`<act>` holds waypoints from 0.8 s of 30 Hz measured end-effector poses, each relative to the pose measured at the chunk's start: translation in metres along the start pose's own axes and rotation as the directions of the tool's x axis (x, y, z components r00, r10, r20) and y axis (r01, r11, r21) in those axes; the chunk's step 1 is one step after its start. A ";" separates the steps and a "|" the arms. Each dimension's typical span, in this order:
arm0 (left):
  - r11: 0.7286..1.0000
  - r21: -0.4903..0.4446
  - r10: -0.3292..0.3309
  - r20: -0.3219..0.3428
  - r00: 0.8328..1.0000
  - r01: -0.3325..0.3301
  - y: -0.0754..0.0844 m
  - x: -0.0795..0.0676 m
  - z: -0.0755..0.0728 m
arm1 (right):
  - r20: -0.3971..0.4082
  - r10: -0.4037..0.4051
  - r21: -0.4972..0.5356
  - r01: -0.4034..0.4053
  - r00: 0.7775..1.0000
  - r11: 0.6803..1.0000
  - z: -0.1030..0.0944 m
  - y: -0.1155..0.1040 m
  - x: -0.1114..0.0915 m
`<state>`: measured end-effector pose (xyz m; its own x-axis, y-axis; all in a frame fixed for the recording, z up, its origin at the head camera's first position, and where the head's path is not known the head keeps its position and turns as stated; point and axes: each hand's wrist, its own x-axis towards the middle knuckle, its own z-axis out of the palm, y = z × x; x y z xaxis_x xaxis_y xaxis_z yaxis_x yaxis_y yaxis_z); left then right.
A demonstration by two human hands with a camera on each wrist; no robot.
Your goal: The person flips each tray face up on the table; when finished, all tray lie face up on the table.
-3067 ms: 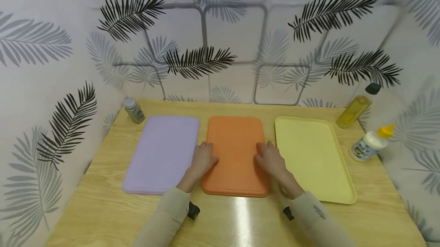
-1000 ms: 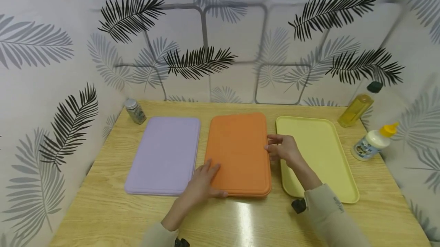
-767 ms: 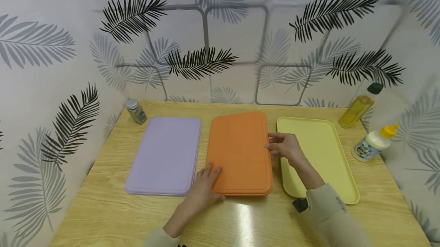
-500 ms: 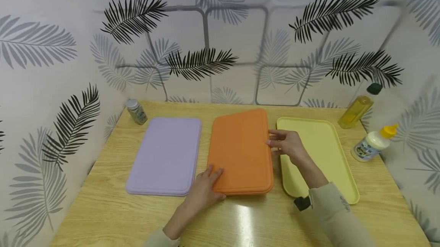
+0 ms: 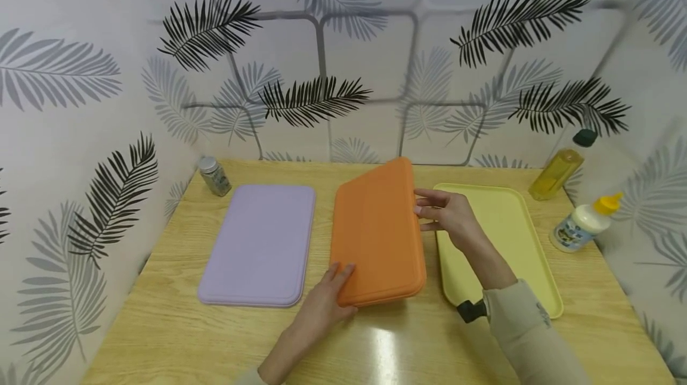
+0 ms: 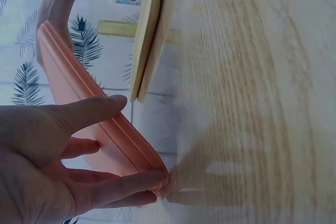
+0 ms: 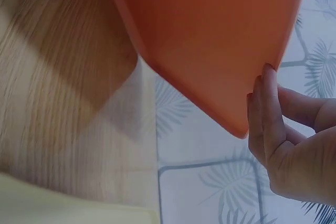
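An orange tray (image 5: 378,230) lies bottom-up and slanted over the middle of the table, its right side raised. With thumb and fingers my right hand (image 5: 453,218) pinches the tray's right edge; the right wrist view shows the fingers of this hand (image 7: 286,140) against its underside near a corner. At the near left corner my left hand (image 5: 322,307) holds the tray. In the left wrist view the thumb of that hand (image 6: 47,156) lies on the near rim and the fingers reach round the lower corner, which is right down at the table.
A purple tray (image 5: 257,242) lies bottom-up to the left. On the right a yellow tray (image 5: 494,242) lies face-up, partly under my right forearm. A grey-lidded jar (image 5: 214,176), an oil bottle (image 5: 557,173) and a white glue bottle (image 5: 576,227) stand near the table's edges.
The orange tray has gone from flat to tilted, its right side lifting. My right hand has risen with that edge; my left hand has moved from the left edge to the near left corner.
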<state>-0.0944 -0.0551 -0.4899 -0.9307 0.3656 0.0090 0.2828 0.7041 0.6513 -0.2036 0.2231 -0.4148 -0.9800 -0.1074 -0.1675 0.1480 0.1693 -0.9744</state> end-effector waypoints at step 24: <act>0.978 -0.085 0.155 -0.301 0.941 -0.188 0.021 -0.014 0.019 | 0.065 0.014 0.261 -0.031 0.998 0.965 0.033 -0.045 0.002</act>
<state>-0.0709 -0.0339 -0.4910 -0.9016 0.2697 0.3382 0.4326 0.5685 0.6998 -0.2082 0.1833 -0.3763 -0.9671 -0.1682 -0.1909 0.2078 -0.0895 -0.9741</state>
